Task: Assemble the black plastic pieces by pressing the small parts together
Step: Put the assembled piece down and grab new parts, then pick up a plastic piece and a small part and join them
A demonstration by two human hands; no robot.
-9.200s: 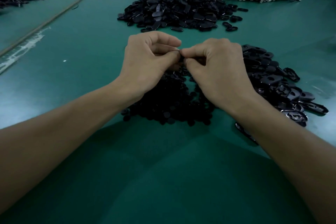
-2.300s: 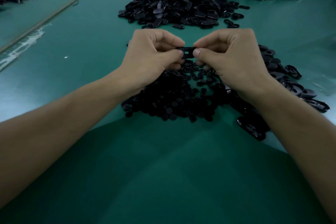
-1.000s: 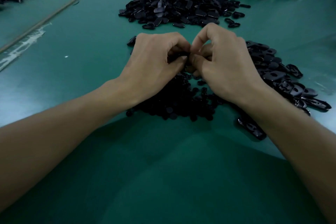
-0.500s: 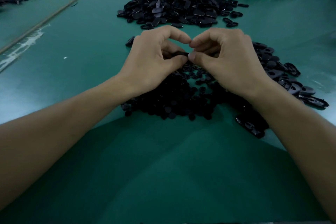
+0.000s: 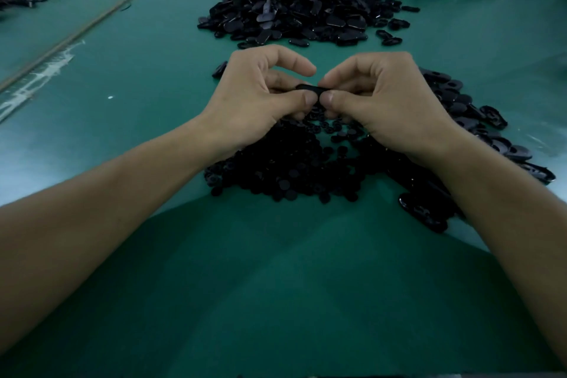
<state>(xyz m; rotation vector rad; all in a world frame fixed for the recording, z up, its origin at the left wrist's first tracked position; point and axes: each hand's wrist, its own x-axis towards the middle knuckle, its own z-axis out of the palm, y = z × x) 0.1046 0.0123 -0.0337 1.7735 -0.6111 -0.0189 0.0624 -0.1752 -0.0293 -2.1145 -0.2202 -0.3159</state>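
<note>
Two hands press one piece

The left hand (image 5: 254,98) and right hand (image 5: 380,98) each pinch one end of the small flat black plastic piece (image 5: 313,89), lying left to right.

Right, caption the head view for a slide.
Left hand and right hand pinch a black plastic piece over piled small parts.

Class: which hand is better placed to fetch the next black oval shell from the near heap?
Right, probably: both pinch the black plastic piece, but the right hand is beside the heap of black oval plastic shells; the left hand is farther.
</note>
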